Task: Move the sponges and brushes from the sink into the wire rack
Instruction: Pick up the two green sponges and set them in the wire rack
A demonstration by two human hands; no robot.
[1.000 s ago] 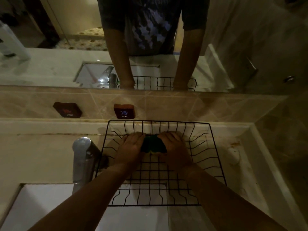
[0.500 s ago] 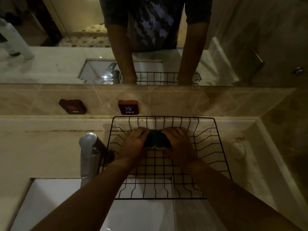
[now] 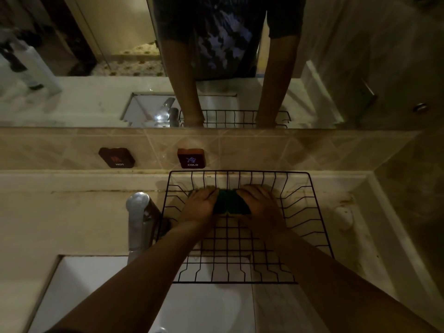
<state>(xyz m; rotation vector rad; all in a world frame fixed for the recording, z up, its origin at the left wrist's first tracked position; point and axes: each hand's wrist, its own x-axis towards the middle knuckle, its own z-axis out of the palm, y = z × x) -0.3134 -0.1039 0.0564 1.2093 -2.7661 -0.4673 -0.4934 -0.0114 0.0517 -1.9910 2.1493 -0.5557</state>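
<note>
My view dropped slightly over last second: wire rack [image 3: 310, 212] sits higher in frame, more sink [image 3: 96, 296] showing lower left. My left hand [image 3: 199, 205] fingers slid further onto sponge [image 3: 230, 204], frame centre.

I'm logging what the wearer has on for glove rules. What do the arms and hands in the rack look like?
Both forearms are bare from the frame's lower edge to the wrists: no sleeves, gloves, watch or bands show. The left hand and right hand are bare too; rings can't be ruled out in the dim light. The mirror reflects short dark sleeves ending above the elbows.
</note>
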